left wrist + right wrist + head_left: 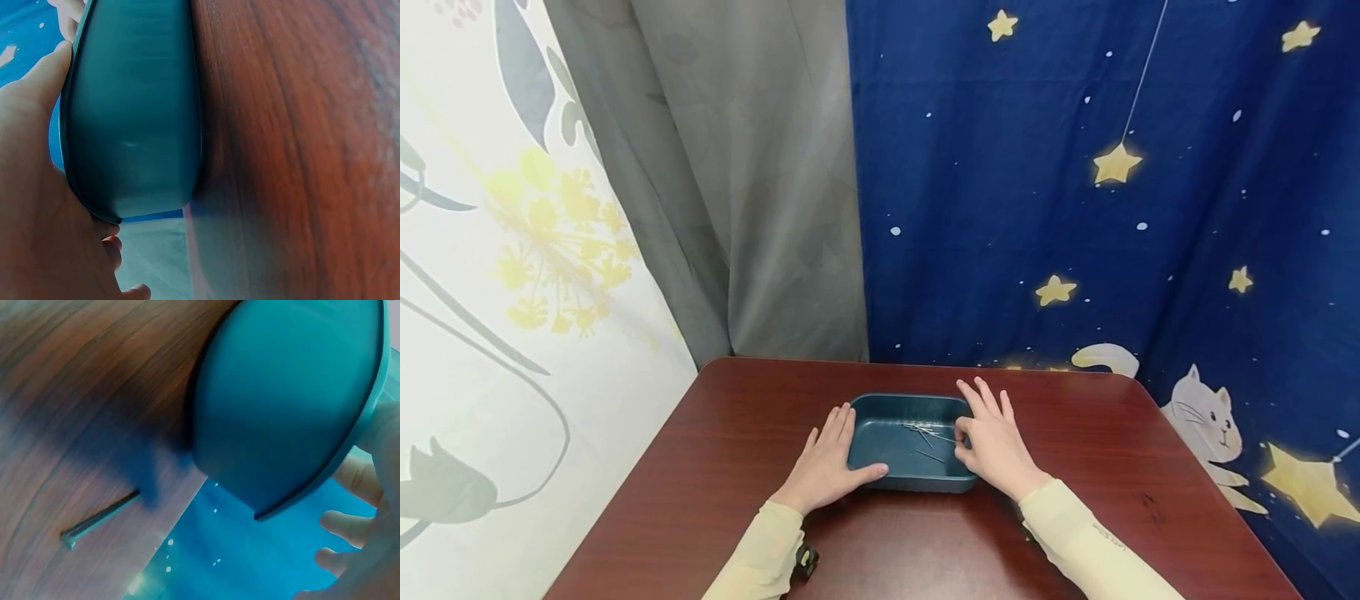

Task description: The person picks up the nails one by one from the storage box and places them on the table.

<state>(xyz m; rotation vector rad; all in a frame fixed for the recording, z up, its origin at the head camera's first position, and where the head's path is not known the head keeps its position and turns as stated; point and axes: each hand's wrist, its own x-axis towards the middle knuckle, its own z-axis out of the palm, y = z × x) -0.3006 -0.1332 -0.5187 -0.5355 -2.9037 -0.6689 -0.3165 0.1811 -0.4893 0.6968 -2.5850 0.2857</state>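
Observation:
A dark teal rectangular tray [910, 483] sits on the table, with several thin silvery nails [922, 430] loose on its floor. My left hand [827, 467] rests against the tray's near left corner, fingers straight along the left side and thumb on the near rim. At the tray's right end, the thumb and index finger of my right hand [996, 446] pinch the end of a thin nail; the other fingers are spread upward. The right wrist view shows the tray's outer wall [281, 406] and a dark nail [100, 519] with a flat head lying on the tabletop.
The reddish-brown wooden table [760, 408] has rounded far corners. Behind it hang a grey curtain [790, 208] and a blue curtain with stars [970, 208]; a white patterned cloth [475, 350] is at the left.

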